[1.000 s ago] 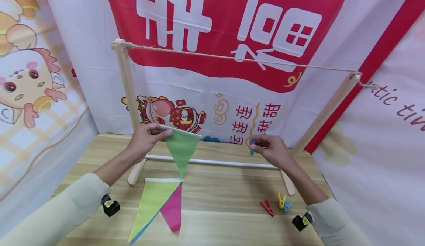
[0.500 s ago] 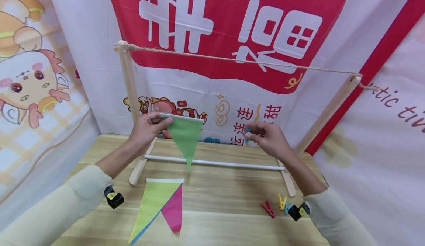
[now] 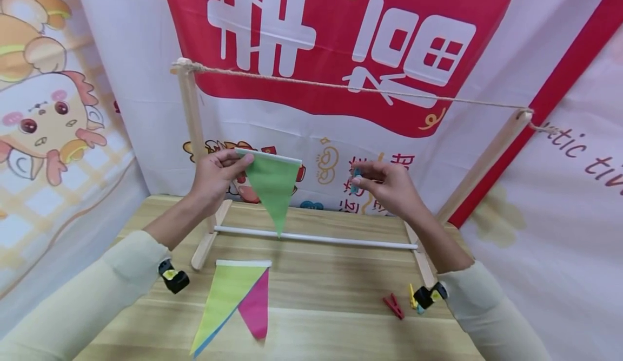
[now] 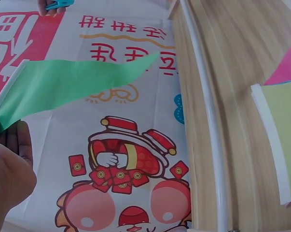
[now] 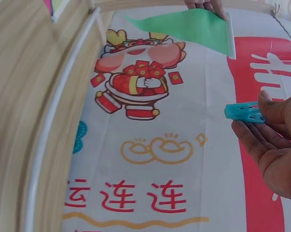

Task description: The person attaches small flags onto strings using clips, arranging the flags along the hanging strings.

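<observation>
My left hand (image 3: pixel 212 179) pinches a green triangular pennant (image 3: pixel 273 188) by the left end of its white top edge, and the point hangs down. In my right hand (image 3: pixel 391 188) a blue clothespin (image 5: pixel 242 112) is held between thumb and fingers. Both hands are raised above the table, below a string (image 3: pixel 311 83) tied between two wooden posts. Neither the pennant nor the clothespin touches the string. On the table lie a yellow pennant (image 3: pixel 231 290) and a pink pennant (image 3: pixel 256 309), overlapping, with a blue edge showing between them.
A red clothespin (image 3: pixel 393 306) and a yellow clothespin (image 3: pixel 413 296) lie at the right, a blue one partly hidden by the wrist camera. A white rod (image 3: pixel 321 238) joins the feet of the left post (image 3: pixel 191 112) and right post (image 3: pixel 482 166). Printed cloth hangs behind.
My left hand has lifted the green pennant up, clear of the ones on the table. My right hand has risen and moved left with the blue clothespin, closer to the pennant.
</observation>
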`<state>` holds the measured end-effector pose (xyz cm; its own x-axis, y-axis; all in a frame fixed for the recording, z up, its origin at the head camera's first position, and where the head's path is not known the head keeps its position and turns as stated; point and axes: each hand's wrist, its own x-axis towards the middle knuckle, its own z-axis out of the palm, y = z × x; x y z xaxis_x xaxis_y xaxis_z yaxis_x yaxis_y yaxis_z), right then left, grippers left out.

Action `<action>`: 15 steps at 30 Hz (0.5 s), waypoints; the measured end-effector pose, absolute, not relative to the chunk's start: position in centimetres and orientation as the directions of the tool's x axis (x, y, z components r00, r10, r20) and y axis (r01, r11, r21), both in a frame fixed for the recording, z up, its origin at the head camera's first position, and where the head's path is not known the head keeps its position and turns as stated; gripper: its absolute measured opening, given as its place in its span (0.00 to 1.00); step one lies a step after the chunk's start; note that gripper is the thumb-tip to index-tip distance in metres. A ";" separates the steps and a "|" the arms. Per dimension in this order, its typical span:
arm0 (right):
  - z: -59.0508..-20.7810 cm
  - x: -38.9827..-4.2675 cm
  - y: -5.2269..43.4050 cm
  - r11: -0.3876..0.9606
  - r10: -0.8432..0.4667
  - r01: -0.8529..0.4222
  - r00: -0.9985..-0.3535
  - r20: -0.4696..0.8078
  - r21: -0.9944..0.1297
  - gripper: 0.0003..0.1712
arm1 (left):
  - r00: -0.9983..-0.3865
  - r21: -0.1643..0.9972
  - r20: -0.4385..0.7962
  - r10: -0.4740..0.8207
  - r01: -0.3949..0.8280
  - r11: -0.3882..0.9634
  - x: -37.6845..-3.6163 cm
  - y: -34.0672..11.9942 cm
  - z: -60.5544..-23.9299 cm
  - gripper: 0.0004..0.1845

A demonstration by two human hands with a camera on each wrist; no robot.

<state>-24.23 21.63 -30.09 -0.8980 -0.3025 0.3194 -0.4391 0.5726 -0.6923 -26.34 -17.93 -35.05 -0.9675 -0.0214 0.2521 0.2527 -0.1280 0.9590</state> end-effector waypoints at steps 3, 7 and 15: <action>-29.4 -24.3 21.2 0.577 -0.300 -0.439 -0.898 0.322 -0.688 0.19 | -0.968 0.956 0.249 -0.035 0.251 -0.154 -26.5 -17.8 -34.6 0.03; -28.6 -24.3 20.6 0.577 -0.309 -0.447 -0.894 0.324 -0.684 0.20 | -0.968 0.950 0.248 -0.044 0.252 -0.185 -26.4 -17.7 -34.1 0.02; -27.2 -23.9 19.9 0.557 -0.334 -0.483 -0.875 0.350 -0.675 0.21 | -0.960 0.923 0.266 -0.083 0.279 -0.264 -26.3 -17.5 -32.8 0.01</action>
<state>-23.93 19.93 -27.21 -0.8751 -0.3344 0.3498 -0.4829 0.5574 -0.6753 -26.34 -17.54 -32.76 -0.9604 -0.0834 0.2658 0.2785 -0.2643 0.9233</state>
